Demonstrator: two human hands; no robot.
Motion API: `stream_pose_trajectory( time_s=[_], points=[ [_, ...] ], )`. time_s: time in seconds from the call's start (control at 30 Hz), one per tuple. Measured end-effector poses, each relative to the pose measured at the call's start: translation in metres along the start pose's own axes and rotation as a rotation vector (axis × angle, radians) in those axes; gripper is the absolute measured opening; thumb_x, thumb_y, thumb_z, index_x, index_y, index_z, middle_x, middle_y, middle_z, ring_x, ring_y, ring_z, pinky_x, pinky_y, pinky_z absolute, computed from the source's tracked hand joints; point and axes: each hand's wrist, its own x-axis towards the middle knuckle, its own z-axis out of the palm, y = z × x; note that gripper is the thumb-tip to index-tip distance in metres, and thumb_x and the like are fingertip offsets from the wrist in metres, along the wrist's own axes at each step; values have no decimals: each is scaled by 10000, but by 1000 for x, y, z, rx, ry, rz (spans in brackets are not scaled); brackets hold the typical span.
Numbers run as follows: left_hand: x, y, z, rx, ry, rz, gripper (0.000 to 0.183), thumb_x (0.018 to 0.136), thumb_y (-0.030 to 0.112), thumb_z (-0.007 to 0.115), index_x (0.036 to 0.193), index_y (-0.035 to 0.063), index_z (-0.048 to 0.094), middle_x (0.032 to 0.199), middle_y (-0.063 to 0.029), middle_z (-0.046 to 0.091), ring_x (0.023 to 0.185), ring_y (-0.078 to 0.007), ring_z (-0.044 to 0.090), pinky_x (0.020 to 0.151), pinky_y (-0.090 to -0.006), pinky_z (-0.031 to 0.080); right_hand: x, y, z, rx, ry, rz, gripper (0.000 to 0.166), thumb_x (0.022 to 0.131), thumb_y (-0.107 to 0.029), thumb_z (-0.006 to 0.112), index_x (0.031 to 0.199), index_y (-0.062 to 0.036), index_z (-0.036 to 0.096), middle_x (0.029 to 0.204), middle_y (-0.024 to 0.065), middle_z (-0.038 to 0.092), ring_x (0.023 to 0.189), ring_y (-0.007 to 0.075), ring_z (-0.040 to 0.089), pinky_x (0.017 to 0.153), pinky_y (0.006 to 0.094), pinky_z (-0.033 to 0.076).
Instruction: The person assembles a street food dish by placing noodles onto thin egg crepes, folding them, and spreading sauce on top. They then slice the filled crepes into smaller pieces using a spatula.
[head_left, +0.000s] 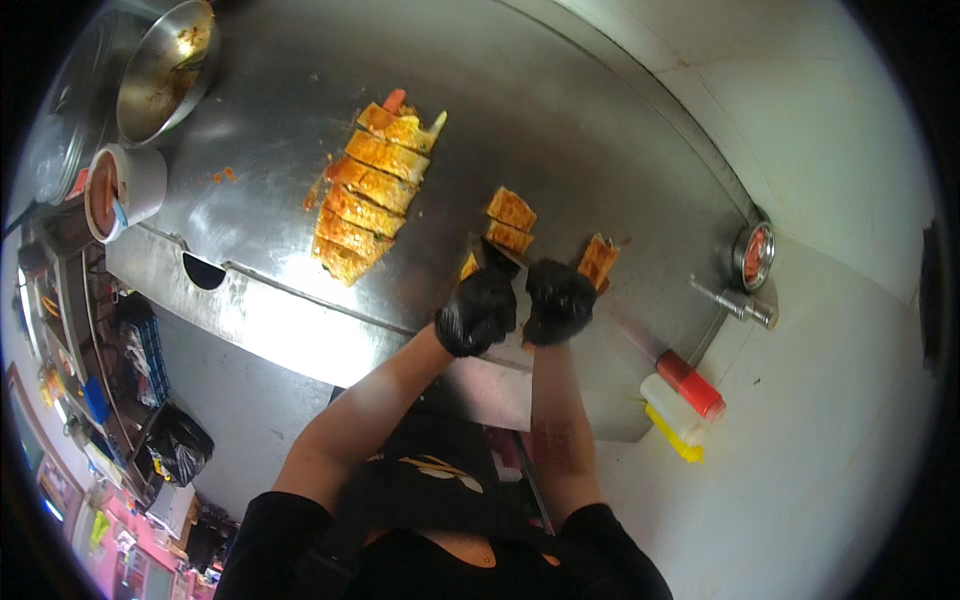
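Both my hands wear black gloves over a steel worktop (645, 187). My left hand (476, 311) is closed around what looks like a flat scraper blade (499, 259), partly hidden. Beside it on the right, my right hand (559, 301) is curled, its palm hidden. A sauce-coated filled flatbread (375, 184), cut crosswise into several strips, lies to the upper left. Two cut pieces (511, 210) sit just above the blade; another piece (469, 267) shows by my left hand. A further cut piece (598, 259) lies against the upper right side of my right hand.
Upper left are a stained steel bowl (154, 94) and a white tub of red sauce (142, 184). At the right stand a small metal container (752, 256), a metal cylindrical tool (739, 304) and red (686, 382), white (670, 409) and yellow (675, 435) bottles. The worktop's near edge has a cutout.
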Motion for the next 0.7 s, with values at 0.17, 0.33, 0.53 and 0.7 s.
stream_pose_trajectory(
  time_s=[0.17,0.33,0.53,0.7],
  points=[
    [-7,3,11,-138,124,-76,62,644,115,584,603,90,545,648,-93,540,670,-302,527,661,-377,429,-31,34,-67,-477,73,-14,148,830,-183,545,811,-39,575,717,71,576,618,205,530,591,312,439],
    [-18,44,3,-11,43,79,87,672,151,570,613,90,552,625,-90,523,675,-292,530,698,-362,437,-31,-16,3,-282,-82,-177,173,832,-184,516,713,-59,527,622,93,546,566,220,498,552,334,406],
    [-35,28,3,-125,102,-10,138,725,183,578,625,91,562,654,-75,563,659,-279,545,639,-374,440,-52,19,-13,-42,-46,39,371,873,-349,403,793,-21,556,705,98,520,656,236,453,604,360,379],
    [-42,4,11,-13,147,99,87,722,155,588,666,92,570,671,-73,565,646,-288,536,633,-387,430,-46,17,2,-126,-64,-13,370,883,-348,389,649,-72,468,644,75,454,630,231,422,617,357,361]
  ],
)
